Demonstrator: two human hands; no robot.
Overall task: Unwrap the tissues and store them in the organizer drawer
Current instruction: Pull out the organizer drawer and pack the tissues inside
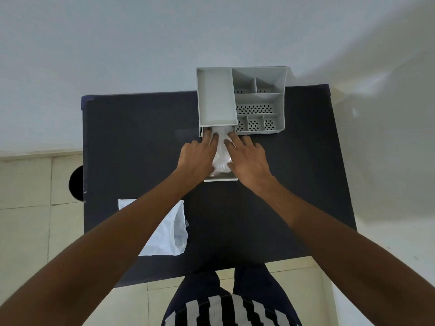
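On one dark table (141, 142), two hands — left (196, 158), right (247, 161) — flat, open, pressing tissues (220, 154) into one drawer (221, 178).

A dark table (141, 142) carries a grey organizer (259, 100) and white wrapper (164, 234).

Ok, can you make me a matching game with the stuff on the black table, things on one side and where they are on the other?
Things:
1. tissues
2. empty plastic wrapper
3. grey organizer
4. left hand

Places:
A. at the back of the table
B. in the pulled-out drawer, between both hands
C. flat on the table's near left part
D. pressing on the left side of the tissues

Pairs: 1-B, 2-C, 3-A, 4-D
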